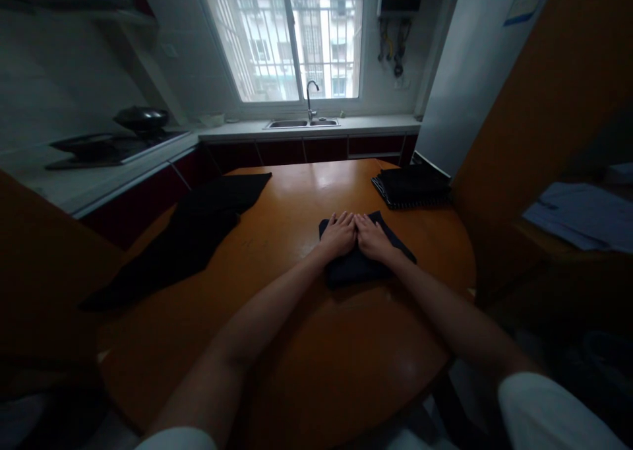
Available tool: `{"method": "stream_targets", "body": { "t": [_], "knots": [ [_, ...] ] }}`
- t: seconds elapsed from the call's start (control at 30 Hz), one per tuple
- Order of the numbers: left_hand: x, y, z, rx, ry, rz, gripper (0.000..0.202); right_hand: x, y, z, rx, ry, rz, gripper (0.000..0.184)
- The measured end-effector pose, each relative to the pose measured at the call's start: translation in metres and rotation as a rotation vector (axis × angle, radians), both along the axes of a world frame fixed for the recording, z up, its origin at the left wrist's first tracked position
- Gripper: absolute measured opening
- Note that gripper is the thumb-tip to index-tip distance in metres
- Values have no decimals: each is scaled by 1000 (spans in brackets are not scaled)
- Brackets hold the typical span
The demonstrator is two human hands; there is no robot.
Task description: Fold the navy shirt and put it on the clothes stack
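Observation:
A dark navy folded garment (353,268) lies on the wooden table in front of me; its exact kind is hard to tell. My left hand (339,234) rests flat on its upper part, fingers stretched out and pointing away from me. Right beside it, my right hand (372,237) also lies flat on the cloth, its fingertips touching those of the left. Both palms press down, and neither hand grips the fabric. Parts of the garment are hidden beneath the hands and wrists.
On the left of the table (277,239), a black garment (198,219) lies spread out, hanging past the edge. A stack of folded dark clothes (413,185) sits at the far right. Beyond are a counter with a sink (302,124), a stove with a wok (142,118) and a refrigerator (475,61).

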State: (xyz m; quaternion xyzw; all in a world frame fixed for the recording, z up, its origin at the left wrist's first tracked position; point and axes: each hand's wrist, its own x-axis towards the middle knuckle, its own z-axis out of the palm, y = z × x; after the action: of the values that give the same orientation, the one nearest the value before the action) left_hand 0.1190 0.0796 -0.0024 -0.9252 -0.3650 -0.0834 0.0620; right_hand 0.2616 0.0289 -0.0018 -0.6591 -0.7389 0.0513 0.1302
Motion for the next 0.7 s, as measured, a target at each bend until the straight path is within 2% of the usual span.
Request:
{"method": "stream_targets", "body": {
  "t": [0.1,0.2,0.33,0.43,0.5,0.57,0.63,0.7],
  "knots": [
    [-5,8,-4,10,-3,42,53,11,10,-14,-136,5,-78,61],
    [-9,15,-6,-11,-34,97,51,34,16,-20,-188,53,-213,69],
    [-13,21,-1,-60,-82,180,48,59,15,-16,-234,96,-345,71],
    [-15,21,9,-57,-110,169,44,58,10,-7,-135,82,-399,68],
    [-15,19,13,-16,-121,122,44,43,6,-2,3,51,-347,64],
    [-14,15,12,9,-114,84,43,23,2,-2,94,16,-203,60],
    [-13,12,8,-5,-83,63,42,4,-2,-6,77,-10,-53,58],
    [-11,11,1,-36,-59,63,42,-7,-4,-12,-9,-28,23,60]
  ]
}}
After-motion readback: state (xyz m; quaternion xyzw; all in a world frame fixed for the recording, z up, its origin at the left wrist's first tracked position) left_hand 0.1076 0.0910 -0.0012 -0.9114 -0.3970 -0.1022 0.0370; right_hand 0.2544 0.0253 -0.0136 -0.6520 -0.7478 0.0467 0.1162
